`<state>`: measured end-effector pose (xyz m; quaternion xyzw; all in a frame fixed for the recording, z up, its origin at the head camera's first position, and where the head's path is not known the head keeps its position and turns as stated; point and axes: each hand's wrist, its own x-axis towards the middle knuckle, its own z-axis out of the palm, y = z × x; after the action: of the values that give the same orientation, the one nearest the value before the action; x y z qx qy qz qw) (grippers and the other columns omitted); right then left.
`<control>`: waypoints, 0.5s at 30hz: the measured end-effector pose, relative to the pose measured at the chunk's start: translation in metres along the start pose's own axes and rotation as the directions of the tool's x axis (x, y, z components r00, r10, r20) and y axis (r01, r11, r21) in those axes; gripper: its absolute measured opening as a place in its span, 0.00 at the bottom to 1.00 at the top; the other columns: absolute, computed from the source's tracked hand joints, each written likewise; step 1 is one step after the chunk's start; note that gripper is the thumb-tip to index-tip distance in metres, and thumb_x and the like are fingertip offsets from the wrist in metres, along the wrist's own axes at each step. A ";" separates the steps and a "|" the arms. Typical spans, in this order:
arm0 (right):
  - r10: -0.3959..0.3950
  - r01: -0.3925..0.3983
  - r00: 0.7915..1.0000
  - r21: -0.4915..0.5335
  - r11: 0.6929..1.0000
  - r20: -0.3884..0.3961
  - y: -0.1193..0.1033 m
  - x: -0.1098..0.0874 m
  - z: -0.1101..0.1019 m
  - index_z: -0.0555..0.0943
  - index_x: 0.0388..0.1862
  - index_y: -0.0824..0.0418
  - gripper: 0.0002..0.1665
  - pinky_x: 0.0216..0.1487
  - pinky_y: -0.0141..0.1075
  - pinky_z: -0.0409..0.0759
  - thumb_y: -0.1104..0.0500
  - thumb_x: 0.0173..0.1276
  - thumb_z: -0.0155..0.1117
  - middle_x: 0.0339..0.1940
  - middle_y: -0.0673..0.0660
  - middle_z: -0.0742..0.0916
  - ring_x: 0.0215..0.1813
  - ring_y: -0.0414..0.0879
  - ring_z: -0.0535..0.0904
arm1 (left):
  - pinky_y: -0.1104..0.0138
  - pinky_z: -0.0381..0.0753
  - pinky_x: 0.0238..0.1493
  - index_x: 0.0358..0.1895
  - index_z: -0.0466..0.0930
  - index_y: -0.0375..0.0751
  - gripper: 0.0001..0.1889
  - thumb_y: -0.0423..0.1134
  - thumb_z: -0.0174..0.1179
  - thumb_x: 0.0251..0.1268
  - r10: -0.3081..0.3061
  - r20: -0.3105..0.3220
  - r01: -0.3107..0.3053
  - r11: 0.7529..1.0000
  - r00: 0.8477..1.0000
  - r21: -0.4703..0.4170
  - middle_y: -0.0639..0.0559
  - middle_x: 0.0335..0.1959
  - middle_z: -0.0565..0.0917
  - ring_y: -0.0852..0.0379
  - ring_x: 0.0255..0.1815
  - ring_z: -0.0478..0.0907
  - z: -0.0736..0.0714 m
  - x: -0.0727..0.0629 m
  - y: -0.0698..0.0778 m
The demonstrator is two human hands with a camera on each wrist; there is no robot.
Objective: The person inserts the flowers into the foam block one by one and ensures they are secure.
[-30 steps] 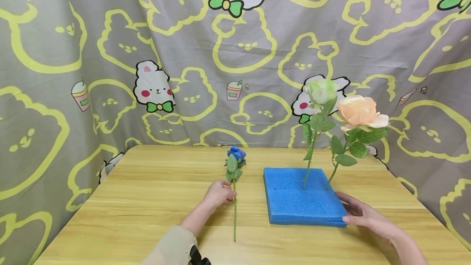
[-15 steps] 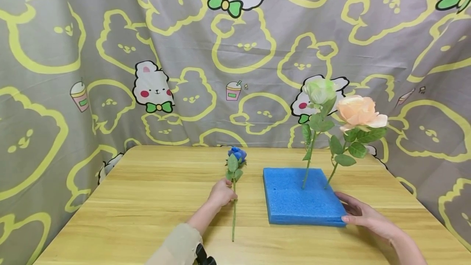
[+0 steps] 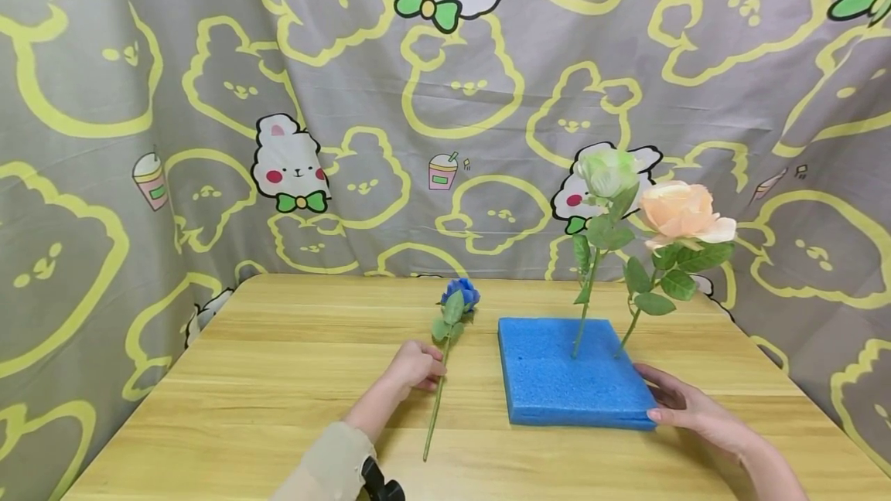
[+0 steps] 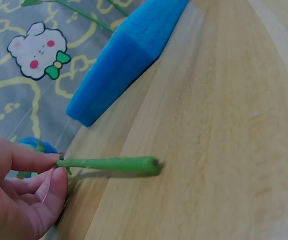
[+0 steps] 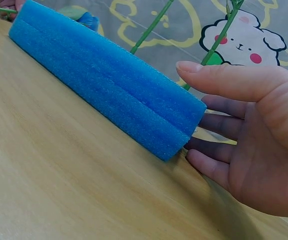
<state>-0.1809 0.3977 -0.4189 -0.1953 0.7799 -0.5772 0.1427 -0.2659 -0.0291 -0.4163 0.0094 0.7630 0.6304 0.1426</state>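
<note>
My left hand (image 3: 412, 366) pinches the green stem (image 4: 116, 165) of a blue rose (image 3: 462, 296) between thumb and fingertips. In the left wrist view the stem's cut end points away from the fingers, close over the table. On the right lies a blue foam block (image 3: 564, 389). Beside its near right corner is my right hand (image 3: 692, 412), with extended thumb (image 5: 219, 80) at the corner and relaxed fingers along the side. A pale green rose (image 3: 608, 172) and a peach rose (image 3: 682, 211) stand upright in the block, their stem ends hidden inside it.
The wooden table (image 3: 278, 346) carries the block and ends at a grey patterned curtain (image 3: 376, 99) behind. Both standing roses rise high above the block's back right part. A black strap (image 3: 379, 482) shows at my left sleeve (image 3: 330, 462).
The blue rose has turned: its bloom has swung right and its stem end left, so it now slants. My left hand shifted slightly; the right hand and foam block stayed put.
</note>
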 end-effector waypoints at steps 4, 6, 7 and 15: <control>-0.006 0.006 1.000 0.004 1.000 0.004 0.000 0.000 0.000 0.39 0.68 0.80 0.42 0.53 0.23 0.67 0.67 0.68 0.51 0.58 0.28 0.67 0.56 0.23 0.65 | 0.71 0.79 0.22 0.41 0.73 0.21 0.12 0.20 0.58 0.50 0.006 0.031 -0.005 0.999 0.999 -0.036 0.44 0.26 0.75 0.57 0.22 0.73 -0.002 0.000 0.000; -0.005 0.005 1.000 0.004 1.000 0.001 0.000 0.000 0.000 0.39 0.68 0.80 0.42 0.53 0.24 0.67 0.67 0.68 0.51 0.58 0.29 0.67 0.57 0.23 0.65 | 0.72 0.78 0.23 0.41 0.72 0.20 0.12 0.20 0.58 0.51 0.014 0.045 -0.011 0.998 0.999 -0.058 0.45 0.26 0.75 0.58 0.21 0.73 -0.003 0.000 0.000; -0.003 0.003 1.000 0.002 1.000 -0.001 0.000 0.000 0.000 0.39 0.68 0.80 0.42 0.53 0.23 0.67 0.67 0.68 0.51 0.58 0.29 0.67 0.56 0.23 0.65 | 0.72 0.78 0.23 0.42 0.72 0.20 0.12 0.20 0.58 0.51 0.016 0.051 -0.013 0.998 0.999 -0.066 0.45 0.26 0.75 0.58 0.21 0.73 -0.003 0.000 0.000; -0.005 0.005 1.000 0.001 1.000 0.007 0.001 0.000 -0.001 0.39 0.68 0.80 0.42 0.53 0.23 0.66 0.67 0.68 0.51 0.57 0.27 0.67 0.56 0.22 0.64 | 0.71 0.78 0.28 0.44 0.71 0.19 0.13 0.20 0.56 0.54 0.039 0.068 -0.029 0.989 0.997 -0.144 0.46 0.26 0.75 0.58 0.23 0.73 -0.007 0.003 0.004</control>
<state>-0.1813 0.3986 -0.4194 -0.1992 0.7785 -0.5774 0.1441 -0.2708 -0.0349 -0.4114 0.0344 0.7100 0.6852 0.1590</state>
